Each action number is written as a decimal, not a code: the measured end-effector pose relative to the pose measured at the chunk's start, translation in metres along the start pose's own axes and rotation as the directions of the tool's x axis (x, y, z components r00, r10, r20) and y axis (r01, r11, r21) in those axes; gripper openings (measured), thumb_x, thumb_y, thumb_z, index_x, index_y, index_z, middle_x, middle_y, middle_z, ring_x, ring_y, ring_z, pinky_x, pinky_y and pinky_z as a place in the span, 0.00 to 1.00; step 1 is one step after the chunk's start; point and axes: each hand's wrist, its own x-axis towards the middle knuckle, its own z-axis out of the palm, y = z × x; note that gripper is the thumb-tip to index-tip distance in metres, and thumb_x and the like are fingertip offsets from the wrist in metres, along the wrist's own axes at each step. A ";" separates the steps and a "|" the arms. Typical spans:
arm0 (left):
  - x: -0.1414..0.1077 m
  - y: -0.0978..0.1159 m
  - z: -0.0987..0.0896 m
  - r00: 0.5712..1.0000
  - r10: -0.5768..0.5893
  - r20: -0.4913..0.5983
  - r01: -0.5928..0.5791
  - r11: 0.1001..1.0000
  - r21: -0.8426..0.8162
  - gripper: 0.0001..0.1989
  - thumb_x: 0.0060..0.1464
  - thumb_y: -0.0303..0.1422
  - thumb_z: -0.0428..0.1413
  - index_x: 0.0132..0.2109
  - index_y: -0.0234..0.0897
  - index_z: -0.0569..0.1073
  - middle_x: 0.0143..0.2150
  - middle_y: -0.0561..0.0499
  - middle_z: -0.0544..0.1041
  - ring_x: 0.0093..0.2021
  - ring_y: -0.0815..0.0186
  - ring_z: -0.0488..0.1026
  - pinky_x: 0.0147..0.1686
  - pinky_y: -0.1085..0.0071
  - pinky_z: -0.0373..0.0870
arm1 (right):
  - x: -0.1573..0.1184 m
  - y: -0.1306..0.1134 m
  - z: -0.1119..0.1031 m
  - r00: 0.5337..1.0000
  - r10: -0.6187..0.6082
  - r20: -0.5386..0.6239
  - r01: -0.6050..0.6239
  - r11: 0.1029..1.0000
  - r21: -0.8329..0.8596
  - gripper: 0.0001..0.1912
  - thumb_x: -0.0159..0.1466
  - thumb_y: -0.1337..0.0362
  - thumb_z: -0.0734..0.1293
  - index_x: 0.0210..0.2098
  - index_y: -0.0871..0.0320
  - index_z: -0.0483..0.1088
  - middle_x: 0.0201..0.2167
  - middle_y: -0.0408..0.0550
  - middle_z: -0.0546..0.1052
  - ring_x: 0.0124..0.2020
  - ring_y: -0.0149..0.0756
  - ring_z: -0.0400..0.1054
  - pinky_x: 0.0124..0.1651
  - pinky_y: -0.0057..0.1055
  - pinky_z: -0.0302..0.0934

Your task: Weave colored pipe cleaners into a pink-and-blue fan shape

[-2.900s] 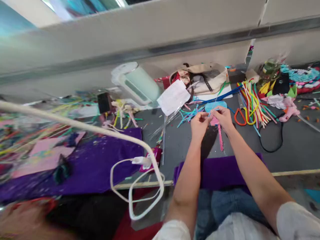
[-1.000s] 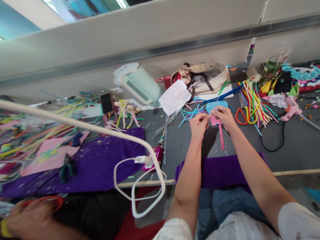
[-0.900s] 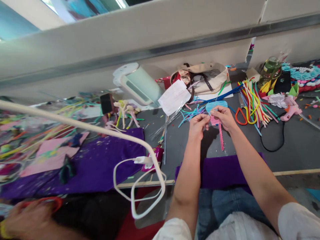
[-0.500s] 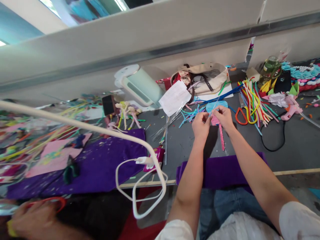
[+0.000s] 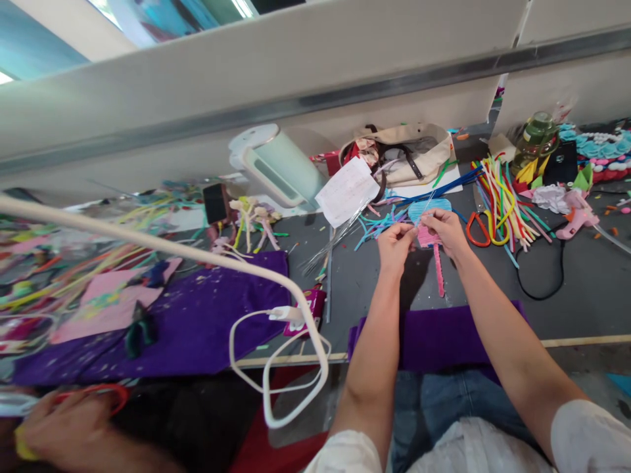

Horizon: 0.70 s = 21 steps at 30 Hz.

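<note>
My left hand (image 5: pixel 396 247) is closed, its thumb and fingertips pinched together on something too small to make out. Just beside it, my right hand (image 5: pixel 445 231) pinches a thin pale strand (image 5: pixel 431 197) that points up and away. Under and behind the fingers lies a flat craft piece with a light-blue rounded top (image 5: pixel 424 207), a pink middle partly covered by my right hand, and a pink stem (image 5: pixel 440 276) reaching toward me on the grey table (image 5: pixel 365 276).
Scissors (image 5: pixel 477 230) and a bundle of pipe cleaners (image 5: pixel 507 203) lie to the right, near a pink glue gun (image 5: pixel 576 213). Paper (image 5: pixel 346 190) and a beige bag (image 5: pixel 428 161) are behind. A white cable (image 5: pixel 276 276) crosses the left; another person's hand (image 5: pixel 73 420) holds red-handled scissors.
My hands have drawn slightly apart, the left fingertips moving away from the right. The strand stays with my right hand. The craft piece lies in the same place.
</note>
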 end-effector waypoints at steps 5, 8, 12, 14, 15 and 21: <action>0.000 0.008 -0.005 0.958 -0.221 0.182 0.259 0.940 -0.222 0.15 0.37 0.38 0.68 0.28 0.34 0.73 0.21 0.56 0.69 0.18 0.74 0.64 0.17 0.76 0.61 | -0.005 -0.009 0.002 0.996 0.048 0.073 -0.053 0.996 0.071 0.16 0.45 0.54 0.76 0.25 0.57 0.72 0.22 0.40 0.71 0.21 0.24 0.56 0.24 0.26 0.51; 0.001 0.008 -0.008 0.891 -0.337 0.304 0.425 0.856 -0.296 0.18 0.34 0.36 0.70 0.29 0.34 0.71 0.20 0.57 0.68 0.16 0.77 0.62 0.16 0.79 0.57 | -0.008 -0.014 0.005 0.991 0.063 0.117 -0.075 0.992 0.100 0.17 0.44 0.54 0.77 0.26 0.57 0.71 0.22 0.39 0.71 0.21 0.24 0.58 0.25 0.26 0.52; 0.000 0.005 -0.007 0.801 -0.375 0.466 0.560 0.744 -0.365 0.18 0.36 0.35 0.71 0.28 0.34 0.69 0.20 0.58 0.65 0.16 0.80 0.57 0.14 0.83 0.51 | -0.009 -0.012 0.005 0.987 0.021 0.157 -0.040 0.993 0.115 0.17 0.47 0.53 0.76 0.26 0.57 0.70 0.21 0.39 0.68 0.22 0.26 0.59 0.28 0.27 0.54; -0.001 0.005 -0.006 0.803 -0.366 0.470 0.550 0.759 -0.348 0.18 0.38 0.37 0.70 0.29 0.34 0.70 0.21 0.57 0.66 0.17 0.79 0.60 0.14 0.82 0.54 | -0.007 -0.008 0.004 0.991 0.000 0.137 -0.015 0.995 0.103 0.16 0.48 0.54 0.75 0.25 0.57 0.69 0.20 0.38 0.67 0.21 0.25 0.58 0.27 0.26 0.53; -0.001 0.005 -0.006 0.822 -0.361 0.441 0.522 0.787 -0.328 0.18 0.39 0.39 0.70 0.31 0.33 0.71 0.22 0.56 0.68 0.18 0.77 0.62 0.15 0.81 0.57 | -0.005 -0.006 0.003 0.994 -0.003 0.113 -0.008 0.996 0.093 0.15 0.48 0.54 0.75 0.25 0.57 0.69 0.19 0.38 0.67 0.21 0.25 0.57 0.26 0.26 0.52; 0.002 0.004 -0.003 0.955 -0.254 0.153 0.282 0.937 -0.206 0.22 0.43 0.48 0.66 0.38 0.34 0.75 0.31 0.50 0.76 0.26 0.70 0.73 0.25 0.73 0.72 | 0.001 0.003 0.002 0.993 -0.004 -0.114 0.005 1.000 0.012 0.13 0.47 0.57 0.72 0.22 0.58 0.67 0.18 0.37 0.65 0.19 0.23 0.52 0.24 0.26 0.48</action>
